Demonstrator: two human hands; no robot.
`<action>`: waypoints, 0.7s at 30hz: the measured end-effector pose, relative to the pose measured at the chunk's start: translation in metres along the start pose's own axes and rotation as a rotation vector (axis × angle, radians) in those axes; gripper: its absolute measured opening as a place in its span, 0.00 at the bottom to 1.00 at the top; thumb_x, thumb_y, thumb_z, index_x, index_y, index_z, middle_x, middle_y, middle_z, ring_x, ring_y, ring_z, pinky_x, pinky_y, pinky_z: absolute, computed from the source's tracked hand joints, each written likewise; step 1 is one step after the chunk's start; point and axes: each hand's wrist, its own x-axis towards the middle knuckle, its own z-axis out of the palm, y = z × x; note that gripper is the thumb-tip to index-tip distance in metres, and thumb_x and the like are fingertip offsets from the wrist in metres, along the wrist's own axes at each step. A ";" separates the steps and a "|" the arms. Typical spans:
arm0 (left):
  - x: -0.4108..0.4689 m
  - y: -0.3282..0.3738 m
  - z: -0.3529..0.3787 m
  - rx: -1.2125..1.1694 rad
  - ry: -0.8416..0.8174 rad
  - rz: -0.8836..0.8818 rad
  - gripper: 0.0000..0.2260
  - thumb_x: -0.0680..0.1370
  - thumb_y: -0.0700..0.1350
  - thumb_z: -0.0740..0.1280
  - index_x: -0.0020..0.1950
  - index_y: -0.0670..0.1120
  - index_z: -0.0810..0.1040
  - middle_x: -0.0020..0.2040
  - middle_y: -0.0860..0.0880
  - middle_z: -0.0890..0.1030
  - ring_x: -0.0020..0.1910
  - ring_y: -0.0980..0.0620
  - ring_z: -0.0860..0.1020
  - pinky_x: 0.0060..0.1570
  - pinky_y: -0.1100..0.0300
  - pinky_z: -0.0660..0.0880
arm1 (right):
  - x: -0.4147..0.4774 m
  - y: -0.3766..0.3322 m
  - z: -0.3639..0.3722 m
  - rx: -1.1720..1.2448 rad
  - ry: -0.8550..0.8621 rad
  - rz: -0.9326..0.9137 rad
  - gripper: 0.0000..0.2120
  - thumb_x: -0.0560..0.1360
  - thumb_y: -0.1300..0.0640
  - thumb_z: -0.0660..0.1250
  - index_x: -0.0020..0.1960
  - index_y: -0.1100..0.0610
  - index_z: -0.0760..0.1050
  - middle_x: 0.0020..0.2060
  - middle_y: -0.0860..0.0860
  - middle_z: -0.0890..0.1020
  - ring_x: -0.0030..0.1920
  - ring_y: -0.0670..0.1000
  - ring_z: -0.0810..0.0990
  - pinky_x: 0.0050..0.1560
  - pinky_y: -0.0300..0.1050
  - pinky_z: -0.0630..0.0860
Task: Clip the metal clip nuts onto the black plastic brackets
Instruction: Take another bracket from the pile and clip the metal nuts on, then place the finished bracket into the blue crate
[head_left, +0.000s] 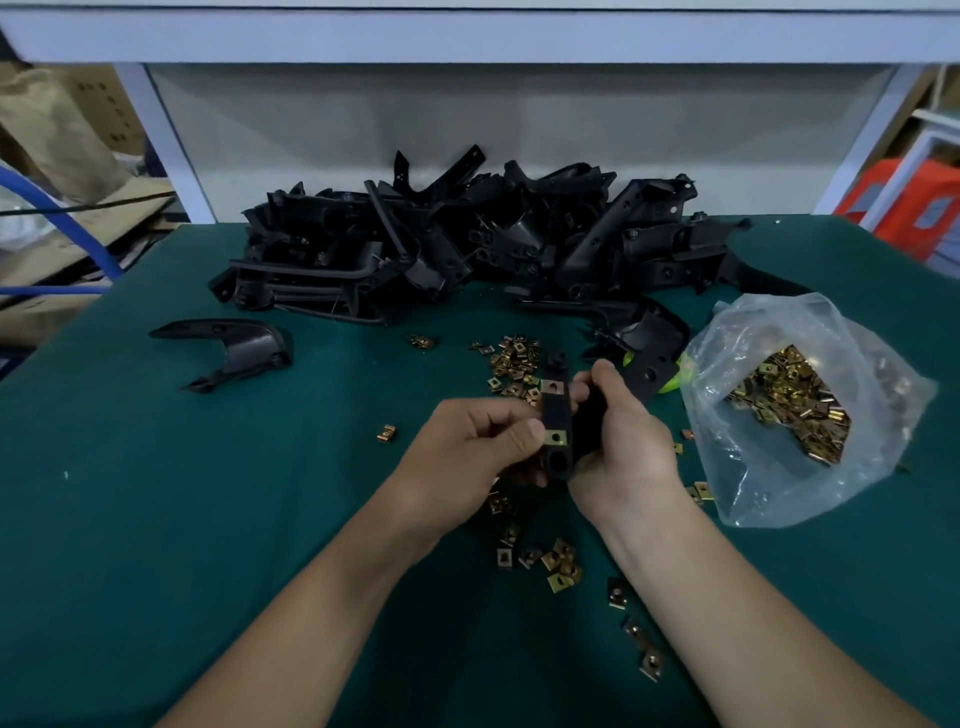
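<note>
Both hands hold one black plastic bracket upright over the green table. My right hand grips its right side. My left hand curls at its left edge, thumb pressing a brass clip nut on the bracket. Another clip nut sits clipped higher up on the same bracket. Loose clip nuts lie scattered behind the hands, and more of these loose nuts lie between my forearms.
A large heap of black brackets fills the back of the green table. One bracket lies alone at the left. A clear plastic bag of clip nuts stands at the right. Cardboard and a blue hose sit beyond the left edge.
</note>
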 end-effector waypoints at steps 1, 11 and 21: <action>0.001 -0.001 -0.001 0.050 0.069 -0.014 0.14 0.83 0.39 0.66 0.41 0.46 0.86 0.39 0.44 0.85 0.38 0.52 0.81 0.43 0.62 0.78 | 0.000 -0.001 0.003 0.010 -0.012 -0.057 0.10 0.81 0.53 0.69 0.43 0.57 0.78 0.35 0.52 0.79 0.33 0.51 0.77 0.33 0.44 0.78; 0.010 0.022 -0.002 0.083 0.492 0.146 0.07 0.80 0.47 0.70 0.48 0.60 0.84 0.45 0.57 0.85 0.45 0.59 0.82 0.46 0.65 0.77 | -0.034 -0.025 0.013 -0.695 -0.319 -0.337 0.06 0.82 0.60 0.66 0.56 0.56 0.82 0.52 0.57 0.86 0.55 0.59 0.84 0.56 0.65 0.81; 0.056 0.085 0.113 0.205 0.212 0.290 0.04 0.77 0.41 0.70 0.43 0.43 0.83 0.36 0.53 0.83 0.36 0.56 0.77 0.41 0.61 0.76 | -0.077 -0.132 -0.058 -0.536 -0.164 -0.531 0.10 0.82 0.65 0.63 0.54 0.58 0.83 0.48 0.56 0.88 0.45 0.53 0.86 0.46 0.47 0.83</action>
